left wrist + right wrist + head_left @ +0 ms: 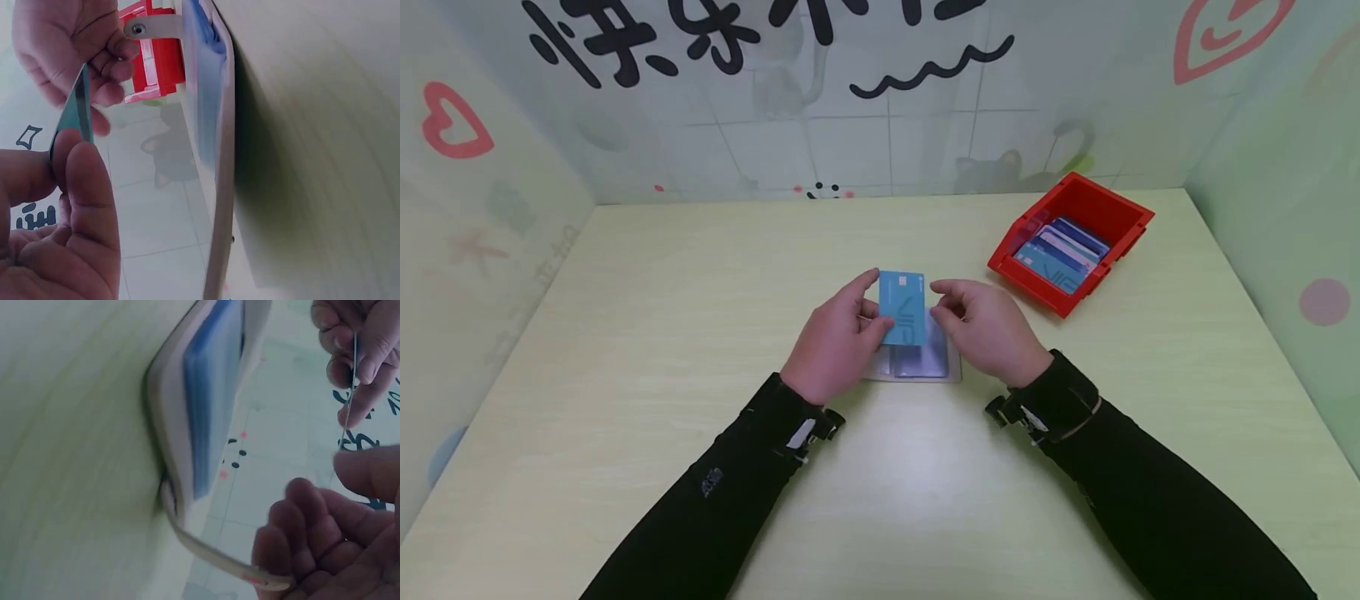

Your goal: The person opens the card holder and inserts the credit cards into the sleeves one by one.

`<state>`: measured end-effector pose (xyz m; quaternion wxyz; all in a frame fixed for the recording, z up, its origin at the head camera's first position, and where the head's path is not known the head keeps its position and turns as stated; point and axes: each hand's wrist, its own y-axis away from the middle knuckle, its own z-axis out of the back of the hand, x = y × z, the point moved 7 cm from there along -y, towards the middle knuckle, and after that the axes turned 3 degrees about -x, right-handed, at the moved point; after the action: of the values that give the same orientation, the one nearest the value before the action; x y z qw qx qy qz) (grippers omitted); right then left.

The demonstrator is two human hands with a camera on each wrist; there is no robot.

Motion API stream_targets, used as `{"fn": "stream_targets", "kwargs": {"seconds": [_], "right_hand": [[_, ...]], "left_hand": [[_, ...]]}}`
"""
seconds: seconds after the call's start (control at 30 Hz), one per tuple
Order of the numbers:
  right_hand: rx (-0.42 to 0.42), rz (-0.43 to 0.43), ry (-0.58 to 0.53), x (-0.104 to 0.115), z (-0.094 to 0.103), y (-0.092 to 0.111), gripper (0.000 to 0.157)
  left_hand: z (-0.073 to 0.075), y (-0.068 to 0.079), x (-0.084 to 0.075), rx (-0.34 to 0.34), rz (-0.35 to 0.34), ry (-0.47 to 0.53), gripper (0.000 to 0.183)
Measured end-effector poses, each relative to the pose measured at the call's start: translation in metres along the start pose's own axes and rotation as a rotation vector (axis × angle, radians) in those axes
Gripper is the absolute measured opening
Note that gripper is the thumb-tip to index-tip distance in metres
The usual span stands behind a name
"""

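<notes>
A light-blue VIP card stands raised over an opened card holder with clear plastic sleeves. My left hand pinches this card by its left edge, between thumb and fingers. Close to the card's right edge is my right hand, its fingers loosely bent and holding nothing. In the right wrist view a gap shows between the right fingers and the thin edge of the card. The holder's snap strap reaches up to the right fingertips; whether they touch it I cannot tell.
A red bin holding several blue and purple cards sits tilted at the table's back right. The pale wooden table is bounded by printed wall panels at the back and both sides.
</notes>
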<state>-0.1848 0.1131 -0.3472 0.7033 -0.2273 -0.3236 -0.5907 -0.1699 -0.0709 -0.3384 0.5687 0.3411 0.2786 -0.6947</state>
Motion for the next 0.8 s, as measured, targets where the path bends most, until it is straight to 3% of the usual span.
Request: {"fn": "stream_targets", "kwargs": {"seconds": [0.13, 0.37, 0.8], "right_hand": [[0.060, -0.013, 0.132, -0.004, -0.005, -0.001, 0.049], [0.154, -0.007, 0.256, -0.009, -0.012, 0.001, 0.055], [0.230, -0.032, 0.286, -0.013, -0.017, 0.003, 0.065]], "left_hand": [[0.005, -0.001, 0.003, -0.007, 0.037, -0.036, 0.065], [0.009, -0.004, 0.009, 0.004, 0.071, -0.103, 0.058], [0.006, -0.004, 0.017, 0.058, 0.096, -0.211, 0.053]]}}
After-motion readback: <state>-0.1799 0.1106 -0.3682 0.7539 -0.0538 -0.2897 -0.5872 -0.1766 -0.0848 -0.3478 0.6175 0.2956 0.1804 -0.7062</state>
